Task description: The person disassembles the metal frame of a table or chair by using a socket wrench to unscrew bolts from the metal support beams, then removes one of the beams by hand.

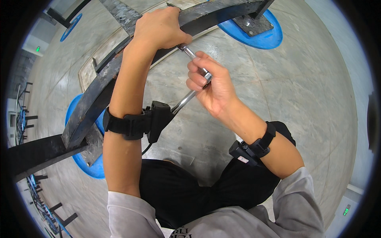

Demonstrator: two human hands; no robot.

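My left hand (160, 27) is closed over the top of a curved black metal beam (206, 18). Its thumb lies on the near side, and its fingertips are hidden. My right hand (210, 81) is wrapped around a shiny chrome ratchet wrench (184, 102) with a straight extension bar. The bar's upper end reaches the underside of the beam, right beside my left thumb. From my right fist the wrench's handle slants down to the left, and its far end passes behind the black device strapped to my left forearm.
Flat plates on the beam's legs stand on blue round discs, one at the upper right (274, 33) and one at the left (93, 170). A straight metal bar (119, 14) meets the beam at the top. More black and blue frames line the far left. Below are my knees (170, 174).
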